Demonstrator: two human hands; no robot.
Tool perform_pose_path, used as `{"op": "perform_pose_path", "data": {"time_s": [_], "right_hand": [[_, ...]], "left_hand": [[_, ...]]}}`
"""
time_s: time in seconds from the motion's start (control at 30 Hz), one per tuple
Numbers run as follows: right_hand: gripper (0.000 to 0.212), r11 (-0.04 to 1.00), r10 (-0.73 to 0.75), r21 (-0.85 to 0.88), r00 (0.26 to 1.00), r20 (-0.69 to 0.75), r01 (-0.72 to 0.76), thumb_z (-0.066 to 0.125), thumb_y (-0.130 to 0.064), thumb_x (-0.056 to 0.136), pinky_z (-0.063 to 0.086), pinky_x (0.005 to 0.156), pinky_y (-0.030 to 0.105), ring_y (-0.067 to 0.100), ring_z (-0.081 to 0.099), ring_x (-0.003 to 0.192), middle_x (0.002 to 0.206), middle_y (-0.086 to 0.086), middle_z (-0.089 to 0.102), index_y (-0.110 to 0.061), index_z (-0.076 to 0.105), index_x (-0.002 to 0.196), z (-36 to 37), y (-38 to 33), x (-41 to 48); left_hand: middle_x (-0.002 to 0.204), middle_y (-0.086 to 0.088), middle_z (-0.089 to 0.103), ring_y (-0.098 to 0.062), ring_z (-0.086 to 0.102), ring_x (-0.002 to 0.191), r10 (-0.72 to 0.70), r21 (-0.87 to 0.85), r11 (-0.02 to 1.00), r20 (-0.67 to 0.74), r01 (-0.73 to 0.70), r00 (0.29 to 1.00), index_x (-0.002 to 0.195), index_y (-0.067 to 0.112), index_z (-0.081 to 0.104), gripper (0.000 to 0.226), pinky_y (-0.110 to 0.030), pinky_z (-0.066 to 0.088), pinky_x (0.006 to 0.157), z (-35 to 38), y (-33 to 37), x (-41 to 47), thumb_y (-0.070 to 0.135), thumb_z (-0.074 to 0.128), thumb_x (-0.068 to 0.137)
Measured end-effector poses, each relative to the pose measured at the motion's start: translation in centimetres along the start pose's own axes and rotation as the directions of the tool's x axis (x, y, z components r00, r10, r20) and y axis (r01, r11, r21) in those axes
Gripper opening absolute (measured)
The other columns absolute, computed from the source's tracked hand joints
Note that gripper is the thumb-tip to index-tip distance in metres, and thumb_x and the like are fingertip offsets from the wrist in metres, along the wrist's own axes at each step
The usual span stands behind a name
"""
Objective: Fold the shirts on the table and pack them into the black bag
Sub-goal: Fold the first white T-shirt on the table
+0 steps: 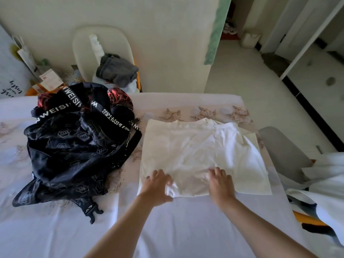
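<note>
Two hands are working the near hem of the white shirt (201, 151). It is lying flat on the worktop (186, 220), collar pointing away from the person, just right of the black bag (74, 149). Its outline is looking roughly rectangular, so the sides are probably turned in already.

The bag is slumping open with its straps spilling over the top. One strap is reaching toward the shirt's left edge; whether it is touching, cannot tell.

Left hand (156, 185) is sitting on the near left corner, fingers spread on top, thumb running along the hem with a lip of cloth between: reading as a pinch. Right hand (220, 183) is bearing down nearer mid-hem, fingers bent, fabric puckering at the tips. Gripping or only pressing, cannot tell.

Handling, as judgement: the cloth is looking thin, light and limp. It is likely sagging and losing its fold if lifted from one point. Taking hold at both near corners together seems better, carrying the hem up toward the collar.
</note>
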State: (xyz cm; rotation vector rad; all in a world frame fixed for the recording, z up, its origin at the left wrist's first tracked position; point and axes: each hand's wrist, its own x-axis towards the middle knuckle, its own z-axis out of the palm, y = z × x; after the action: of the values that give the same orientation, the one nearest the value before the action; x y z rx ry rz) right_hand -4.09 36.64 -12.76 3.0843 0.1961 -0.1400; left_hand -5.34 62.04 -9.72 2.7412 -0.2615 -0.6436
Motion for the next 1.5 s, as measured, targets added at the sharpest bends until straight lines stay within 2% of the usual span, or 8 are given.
{"op": "perform_pose_path", "data": {"time_s": [0.17, 0.37, 0.63, 1.0, 1.13, 1.27, 1.37, 1.5], "right_hand": [[0.037, 0.997, -0.076, 0.010, 0.993, -0.093, 0.077, 0.081, 0.006, 0.039, 0.042, 0.046, 0.031, 0.027, 0.058, 0.050, 0.062, 0.002, 0.056, -0.019, 0.067, 0.062, -1.5, 3.0, 0.8], [0.030, 0.953, -0.145, 0.300, 0.931, 0.334, 0.040, 0.056, -0.019, 0.093, 0.048, 0.090, 0.032, 0.021, 0.061, 0.108, 0.116, -0.003, 0.062, -0.024, 0.070, 0.119, -2.6, 5.7, -0.6], [0.028, 0.837, 0.321, 0.460, 0.947, 0.026, -0.296, 0.049, -0.016, 0.097, 0.049, 0.087, 0.032, 0.022, 0.064, 0.107, 0.116, -0.004, 0.068, -0.023, 0.071, 0.112, -5.6, 14.1, 3.4], [0.016, 0.902, 0.255, 0.344, 0.965, 0.070, -0.263, 0.050, -0.028, 0.095, 0.048, 0.074, 0.034, 0.031, 0.059, 0.103, 0.097, 0.005, 0.066, -0.019, 0.063, 0.090, -2.7, 19.5, 14.7], [0.018, 0.767, 0.445, 0.498, 0.895, 0.042, -0.405, 0.052, -0.022, 0.095, 0.044, 0.069, 0.034, 0.035, 0.065, 0.095, 0.095, 0.008, 0.070, -0.017, 0.068, 0.090, -1.5, 20.7, 16.7], [0.028, 0.552, 0.682, 0.553, 0.720, 0.132, -0.624, 0.044, -0.026, 0.102, 0.044, 0.072, 0.035, 0.036, 0.064, 0.102, 0.108, 0.016, 0.069, -0.013, 0.067, 0.112, -0.6, 23.6, 17.2], [0.029, 0.563, 0.620, 0.516, 0.743, 0.252, -0.646, 0.043, -0.027, 0.102, 0.044, 0.073, 0.035, 0.035, 0.063, 0.105, 0.111, 0.013, 0.069, -0.015, 0.064, 0.118, 0.3, 24.7, 17.3], [0.023, 0.628, 0.573, 0.543, 0.803, 0.163, -0.558, 0.050, -0.026, 0.099, 0.045, 0.073, 0.035, 0.033, 0.064, 0.101, 0.107, 0.009, 0.071, -0.017, 0.063, 0.116, 1.1, 24.9, 17.3]], "left_hand": [[0.114, -0.003, 0.053, -0.023, 0.057, 0.095, -0.114, 0.029, 0.993, 0.142, 0.111, 0.983, 0.101, 0.029, 0.066, 0.012, -0.027, 0.046, 0.081, 0.1, -0.1, 0.8, 0.024, 0.063, 0.091], [0.112, -0.001, 0.065, -0.022, 0.061, 0.105, -0.103, 0.261, 0.965, 0.454, -0.022, 0.885, 0.109, 0.017, 0.067, 0.043, -0.032, 0.047, 0.087, -1.7, 2.3, 2.1, 0.054, 0.060, 0.088], [0.116, 0.003, 0.062, -0.020, 0.058, 0.107, 0.109, 0.018, 0.993, 0.207, -0.115, 0.972, 0.113, 0.024, 0.062, 0.029, -0.033, 0.047, 0.089, -5.1, 12.9, 9.3, 0.044, 0.047, 0.098], [0.130, 0.003, 0.050, -0.019, 0.043, 0.123, 0.171, -0.105, 0.975, -0.213, -0.196, 0.962, 0.132, 0.020, 0.047, 0.037, -0.034, 0.038, 0.101, -2.8, 21.3, 21.2, 0.025, 0.052, 0.096], [0.130, 0.003, 0.048, -0.020, 0.044, 0.121, 0.222, -0.015, 0.970, -0.347, -0.243, 0.911, 0.132, 0.019, 0.046, 0.039, -0.032, 0.039, 0.098, -1.5, 21.2, 23.4, 0.027, 0.053, 0.095], [0.161, -0.001, 0.011, -0.026, 0.011, 0.149, 0.178, 0.112, 0.981, -0.157, -0.161, 0.972, 0.154, 0.031, 0.019, 0.060, -0.045, 0.017, 0.119, -0.2, 20.6, 25.3, 0.043, 0.043, 0.100], [0.163, 0.002, -0.016, -0.028, -0.016, 0.150, 0.055, 0.163, 0.985, 0.008, -0.056, 0.998, 0.155, 0.038, 0.004, 0.064, -0.057, -0.003, 0.118, 0.8, 20.3, 26.5, 0.054, 0.032, 0.100], [0.160, 0.002, -0.030, -0.030, -0.028, 0.146, 0.030, 0.212, 0.977, 0.022, -0.034, 0.999, 0.154, 0.040, -0.005, 0.070, -0.063, -0.011, 0.115, 1.5, 20.9, 27.3, 0.065, 0.026, 0.097]]}}
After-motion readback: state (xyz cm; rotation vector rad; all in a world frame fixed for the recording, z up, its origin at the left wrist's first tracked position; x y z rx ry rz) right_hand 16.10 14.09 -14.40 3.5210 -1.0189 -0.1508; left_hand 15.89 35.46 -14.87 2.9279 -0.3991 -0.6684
